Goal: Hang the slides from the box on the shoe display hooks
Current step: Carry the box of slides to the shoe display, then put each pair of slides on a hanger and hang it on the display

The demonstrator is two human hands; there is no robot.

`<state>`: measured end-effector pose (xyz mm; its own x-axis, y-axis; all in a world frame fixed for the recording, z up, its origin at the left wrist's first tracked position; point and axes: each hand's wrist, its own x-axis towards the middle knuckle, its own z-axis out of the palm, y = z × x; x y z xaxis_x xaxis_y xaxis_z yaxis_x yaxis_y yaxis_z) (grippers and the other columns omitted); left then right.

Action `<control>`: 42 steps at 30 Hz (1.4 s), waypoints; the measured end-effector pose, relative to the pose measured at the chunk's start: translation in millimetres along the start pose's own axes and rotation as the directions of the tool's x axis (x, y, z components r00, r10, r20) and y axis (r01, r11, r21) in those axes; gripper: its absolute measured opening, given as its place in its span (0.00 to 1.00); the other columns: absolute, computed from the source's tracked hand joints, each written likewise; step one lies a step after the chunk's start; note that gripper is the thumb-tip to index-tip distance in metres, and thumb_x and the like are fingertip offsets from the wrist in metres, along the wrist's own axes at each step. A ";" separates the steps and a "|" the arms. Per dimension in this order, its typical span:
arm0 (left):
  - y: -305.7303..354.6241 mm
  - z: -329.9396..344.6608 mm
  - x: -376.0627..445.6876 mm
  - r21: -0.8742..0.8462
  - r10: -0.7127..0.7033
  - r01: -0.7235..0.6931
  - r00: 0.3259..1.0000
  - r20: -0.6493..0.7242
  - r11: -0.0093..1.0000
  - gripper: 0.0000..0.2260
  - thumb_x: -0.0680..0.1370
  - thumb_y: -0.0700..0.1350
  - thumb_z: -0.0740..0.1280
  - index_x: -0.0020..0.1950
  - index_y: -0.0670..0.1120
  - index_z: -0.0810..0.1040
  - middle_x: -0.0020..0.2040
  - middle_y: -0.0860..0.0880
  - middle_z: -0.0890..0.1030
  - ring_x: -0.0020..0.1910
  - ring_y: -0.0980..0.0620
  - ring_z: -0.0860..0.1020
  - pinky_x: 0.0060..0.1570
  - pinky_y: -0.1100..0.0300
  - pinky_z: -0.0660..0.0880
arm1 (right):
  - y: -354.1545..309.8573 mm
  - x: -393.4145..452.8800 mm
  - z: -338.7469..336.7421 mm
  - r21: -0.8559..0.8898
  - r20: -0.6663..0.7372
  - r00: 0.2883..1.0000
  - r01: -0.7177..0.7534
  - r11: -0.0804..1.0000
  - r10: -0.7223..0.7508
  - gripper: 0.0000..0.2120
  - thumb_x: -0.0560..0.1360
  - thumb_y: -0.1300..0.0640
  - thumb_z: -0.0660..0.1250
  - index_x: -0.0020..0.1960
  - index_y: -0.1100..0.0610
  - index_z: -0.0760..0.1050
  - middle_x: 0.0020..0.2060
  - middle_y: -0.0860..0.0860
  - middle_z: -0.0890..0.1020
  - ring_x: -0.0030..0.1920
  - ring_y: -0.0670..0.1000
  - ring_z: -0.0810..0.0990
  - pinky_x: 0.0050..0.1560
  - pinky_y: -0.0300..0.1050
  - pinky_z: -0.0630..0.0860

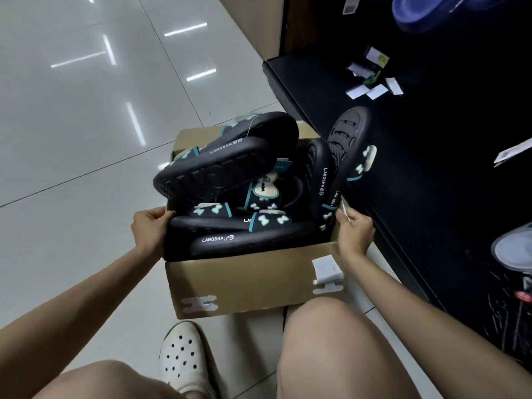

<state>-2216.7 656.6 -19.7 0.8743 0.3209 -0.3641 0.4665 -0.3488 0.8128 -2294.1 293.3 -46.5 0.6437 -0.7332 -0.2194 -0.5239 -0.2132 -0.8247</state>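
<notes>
An open cardboard box (247, 280) sits on the floor in front of my knees, filled with several black slides (224, 159) that carry teal and white bow prints and LANGSHA lettering. One slide (347, 145) stands upright at the box's right side and leans toward the black shelf. My left hand (151, 226) grips the box's left rim. My right hand (355, 228) holds the box's right rim, with a thin white stick between its fingers. No display hooks are in view.
A black display shelf (331, 90) runs along the right, with loose white paper tags (371, 79) on it. A dark blue slide (437, 12) hangs at the top right. Glossy white floor tiles (86, 110) spread to the left. My white perforated clog (184, 355) is below the box.
</notes>
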 end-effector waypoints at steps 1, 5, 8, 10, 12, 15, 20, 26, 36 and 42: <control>1.9 3.8 -3.8 0.015 0.026 -0.026 1.000 0.008 1.000 0.08 0.75 0.41 0.69 0.38 0.51 0.83 0.34 0.52 0.83 0.39 0.49 0.80 0.47 0.54 0.78 | 4.6 1.0 -3.0 0.014 -0.010 1.000 -0.020 1.000 0.020 0.08 0.78 0.58 0.68 0.51 0.57 0.85 0.30 0.44 0.76 0.34 0.45 0.73 0.42 0.41 0.68; 9.6 17.4 -7.2 0.117 0.066 -0.074 0.995 0.072 0.990 0.04 0.77 0.41 0.69 0.45 0.44 0.84 0.36 0.48 0.81 0.37 0.52 0.76 0.41 0.59 0.74 | 18.1 0.3 -18.5 0.078 -0.034 0.997 -0.067 0.995 0.070 0.08 0.77 0.59 0.68 0.53 0.55 0.85 0.33 0.40 0.79 0.38 0.44 0.77 0.45 0.42 0.70; 13.9 21.8 -2.6 0.212 0.037 -0.081 0.979 0.203 0.974 0.08 0.78 0.43 0.69 0.39 0.44 0.82 0.37 0.43 0.80 0.39 0.47 0.76 0.46 0.52 0.76 | 27.5 0.2 -34.4 0.114 -0.044 0.995 -0.085 0.990 0.090 0.08 0.77 0.59 0.68 0.53 0.54 0.85 0.35 0.42 0.82 0.38 0.45 0.78 0.42 0.41 0.70; 19.7 25.1 -5.9 0.256 -0.016 -0.065 0.953 0.303 0.965 0.07 0.79 0.43 0.68 0.43 0.41 0.82 0.42 0.39 0.82 0.42 0.44 0.78 0.53 0.47 0.79 | 35.2 1.3 -47.1 0.125 -0.058 0.994 -0.084 0.989 0.092 0.09 0.77 0.59 0.68 0.55 0.54 0.85 0.42 0.44 0.85 0.41 0.46 0.81 0.38 0.36 0.70; 25.9 30.2 -12.4 0.326 -0.077 -0.048 0.930 0.360 0.944 0.10 0.79 0.43 0.68 0.47 0.36 0.81 0.45 0.37 0.82 0.43 0.43 0.79 0.54 0.46 0.79 | 38.7 3.1 -59.5 0.149 -0.060 0.993 -0.088 0.985 0.098 0.10 0.77 0.59 0.68 0.57 0.54 0.84 0.48 0.44 0.85 0.46 0.44 0.81 0.39 0.31 0.69; 34.1 36.1 -28.2 0.415 -0.165 -0.025 0.895 0.415 0.909 0.11 0.79 0.44 0.67 0.51 0.35 0.79 0.47 0.38 0.81 0.41 0.46 0.79 0.47 0.55 0.79 | 44.7 4.5 -70.7 0.155 -0.041 0.994 -0.094 0.983 0.101 0.10 0.77 0.60 0.68 0.56 0.54 0.85 0.41 0.42 0.84 0.40 0.41 0.78 0.37 0.31 0.70; 43.8 38.1 -45.8 0.594 -0.269 -0.082 0.837 0.477 0.801 0.15 0.81 0.49 0.64 0.63 0.43 0.73 0.58 0.42 0.79 0.52 0.43 0.80 0.42 0.58 0.76 | 46.9 6.1 -86.2 0.151 0.071 0.993 -0.103 0.983 0.093 0.13 0.78 0.59 0.67 0.61 0.54 0.82 0.52 0.47 0.85 0.53 0.46 0.82 0.52 0.37 0.75; 64.4 21.2 -49.8 0.644 -0.245 -0.170 0.829 0.503 0.746 0.17 0.80 0.53 0.64 0.65 0.47 0.72 0.60 0.47 0.76 0.50 0.46 0.79 0.43 0.57 0.75 | 20.1 17.1 -123.5 0.117 0.041 0.998 0.051 0.992 -0.056 0.10 0.78 0.57 0.65 0.51 0.44 0.81 0.46 0.43 0.85 0.49 0.48 0.85 0.61 0.54 0.78; 117.5 8.9 -65.9 0.660 0.111 -0.360 0.915 0.387 0.659 0.16 0.80 0.41 0.61 0.68 0.43 0.74 0.61 0.38 0.79 0.58 0.39 0.77 0.56 0.53 0.73 | -117.1 -7.9 -108.3 0.065 0.235 0.769 0.597 0.799 -0.594 0.11 0.79 0.61 0.64 0.60 0.55 0.75 0.52 0.50 0.80 0.49 0.47 0.81 0.52 0.38 0.77; 137.1 35.9 -83.5 0.572 0.213 -0.469 0.863 0.457 0.673 0.20 0.82 0.50 0.59 0.73 0.46 0.68 0.68 0.40 0.75 0.63 0.39 0.74 0.61 0.52 0.70 | -176.9 -26.8 -64.8 -0.226 0.589 0.628 0.732 0.643 -0.508 0.19 0.82 0.50 0.61 0.72 0.50 0.67 0.70 0.52 0.72 0.70 0.56 0.68 0.68 0.55 0.66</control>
<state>-2221.0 550.4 105.8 0.9155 -0.2003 -0.3488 -0.0200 -0.8888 0.4579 -2254.7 308.8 139.1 0.9993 0.0284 -0.0259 0.0084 -0.8194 -0.5732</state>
